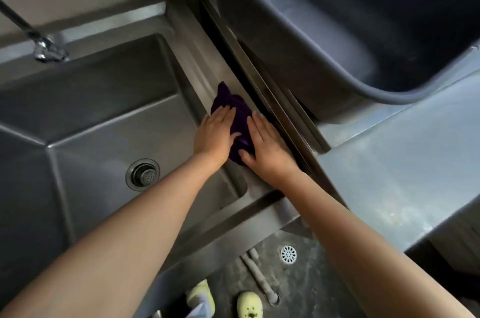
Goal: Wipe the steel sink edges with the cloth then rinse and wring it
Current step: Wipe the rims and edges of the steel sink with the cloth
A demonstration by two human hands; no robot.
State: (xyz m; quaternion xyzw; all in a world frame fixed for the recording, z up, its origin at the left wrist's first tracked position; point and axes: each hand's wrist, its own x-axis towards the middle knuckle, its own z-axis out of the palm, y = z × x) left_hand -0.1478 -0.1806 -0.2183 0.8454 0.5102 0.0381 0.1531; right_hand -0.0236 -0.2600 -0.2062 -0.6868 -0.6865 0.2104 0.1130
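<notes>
A dark purple cloth (235, 112) lies bunched on the right edge of the steel sink (200, 68). My left hand (214, 133) presses flat on the cloth's left side, fingers together and extended. My right hand (265, 146) presses flat on its right side, thumb over the cloth's near end. Both palms hide part of the cloth. The sink basin (104, 123) lies to the left, with a round drain strainer (142, 174) in its floor. A tap spout (46, 51) hangs over the basin's back left.
A large dark grey plastic tub (324, 32) stands on the steel counter (402, 162) to the right, across a dark gap from the sink edge. Below are a floor drain (288, 254), pipes and light shoes (249, 304).
</notes>
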